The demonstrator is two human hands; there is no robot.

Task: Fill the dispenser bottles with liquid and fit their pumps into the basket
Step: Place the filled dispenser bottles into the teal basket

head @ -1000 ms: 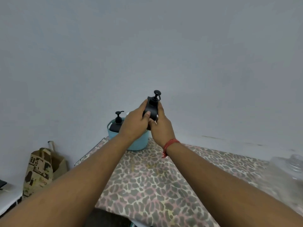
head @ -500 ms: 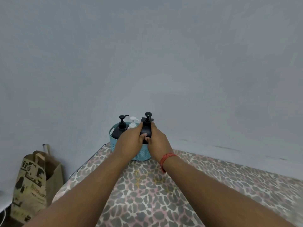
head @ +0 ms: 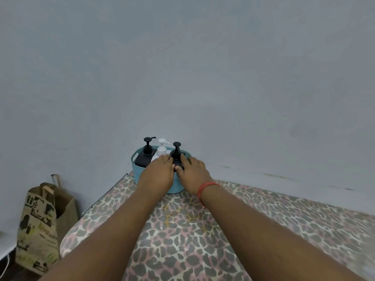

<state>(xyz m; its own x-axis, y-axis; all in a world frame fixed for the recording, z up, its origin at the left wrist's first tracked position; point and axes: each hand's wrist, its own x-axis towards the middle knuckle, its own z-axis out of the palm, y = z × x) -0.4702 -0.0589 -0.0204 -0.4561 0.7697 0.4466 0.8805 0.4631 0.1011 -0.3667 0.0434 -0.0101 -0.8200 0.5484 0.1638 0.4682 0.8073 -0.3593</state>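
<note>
Forearms reached forward from the bottom of the view over a table [head: 203,240] covered in a leopard-print cloth. A red thread band [head: 207,186] circled the right wrist. Beyond it, the left hand [head: 157,173] and the right hand [head: 192,169] met at the near side of a light blue basket [head: 136,173] that stood at the far left corner of the table, close to the grey wall [head: 182,67]. Both hands were clasped on a black dispenser bottle [head: 177,159], fingers laid along its sides and the thumbs close together at its front; the bottle stood upright in the right part of the basket with its pump on top. Just left of it in the basket stood a white dispenser bottle [head: 161,151], and left of that another black dispenser bottle [head: 146,157], both with pumps fitted. On the floor to the left of the table, a printed paper bag [head: 40,230] leaned by the wall.
</note>
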